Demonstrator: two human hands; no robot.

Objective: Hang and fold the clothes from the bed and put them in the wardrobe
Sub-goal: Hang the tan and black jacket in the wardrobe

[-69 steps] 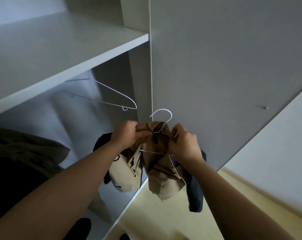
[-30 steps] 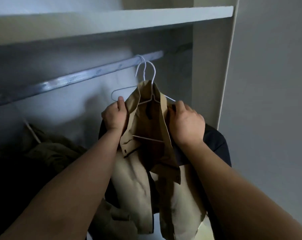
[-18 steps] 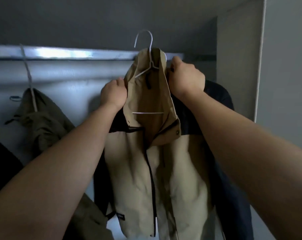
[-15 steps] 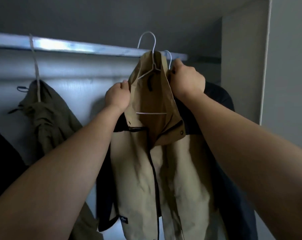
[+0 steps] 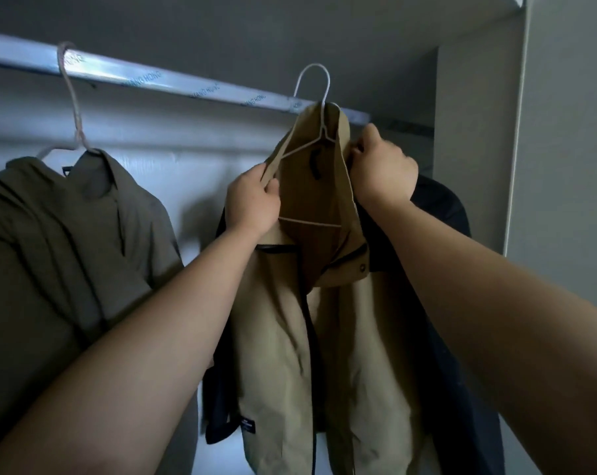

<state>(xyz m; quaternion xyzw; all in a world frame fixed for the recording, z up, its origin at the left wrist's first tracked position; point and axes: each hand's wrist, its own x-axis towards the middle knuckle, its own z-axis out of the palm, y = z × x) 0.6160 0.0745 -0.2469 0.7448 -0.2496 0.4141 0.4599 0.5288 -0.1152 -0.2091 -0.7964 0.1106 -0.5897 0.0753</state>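
A tan jacket [image 5: 280, 337] with dark navy sleeves hangs on a white wire hanger [image 5: 319, 108]. The hanger's hook sits at the metal wardrobe rail [image 5: 187, 85]; whether it bears on the rail is unclear. My left hand [image 5: 252, 200] grips the left edge of the jacket's collar. On the right side of the collar, up near the hanger, my right hand [image 5: 382, 169] pinches the fabric. Both arms reach up into the wardrobe.
An olive green garment [image 5: 67, 252] hangs on a hanger [image 5: 72, 108] at the left of the same rail. The wardrobe's side panel [image 5: 475, 149] stands close on the right. A shelf underside spans the top.
I lifted the jacket on its hanger from below the shelf up to the rail. The hook now sits at the rail, and the view has shifted slightly left.
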